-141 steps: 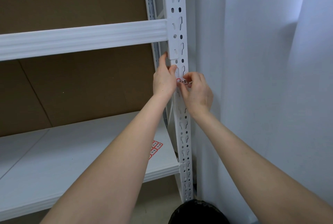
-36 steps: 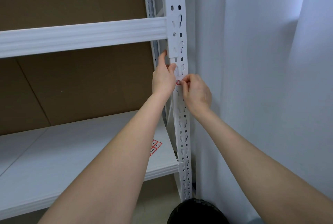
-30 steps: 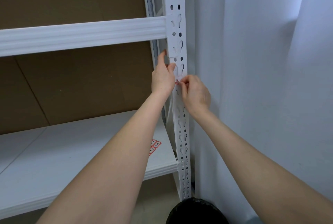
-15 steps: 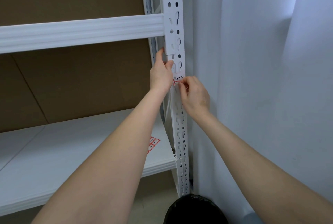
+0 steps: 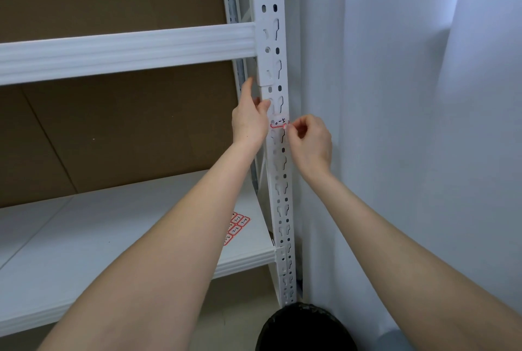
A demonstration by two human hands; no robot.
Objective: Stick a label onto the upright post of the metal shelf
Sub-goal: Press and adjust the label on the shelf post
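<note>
A small white label (image 5: 279, 122) with a red border and dark handwritten marks lies across the front face of the white upright post (image 5: 278, 152) of the metal shelf, a little below the end bracket of the upper beam (image 5: 127, 52). Its upper part sits flat against the post between rows of keyhole slots; its red lower edge shows clearly.

The right hand (image 5: 309, 143) is at the right side of the post, its fingers curled in and the thumb and forefinger pinched together at the label's lower right corner. Whether the tips grip the label or only press it I cannot tell. The left hand (image 5: 250, 121) is at the left side of the post, just above and left of the label. Its fingers are loosely extended upward, the forefinger reaching toward the bracket and the thumb touching the post's front edge; it grips nothing that can be seen.

On the lower shelf board (image 5: 84, 237), near its right end and close to the post, lies a sheet of red-bordered labels (image 5: 236, 226), partly hidden by the left forearm. Brown cardboard (image 5: 113, 130) backs the shelf. To the right of the post hangs a pale curtain (image 5: 423, 124). A dark rounded object (image 5: 305, 328) sits at the bottom edge, near the foot of the post.
</note>
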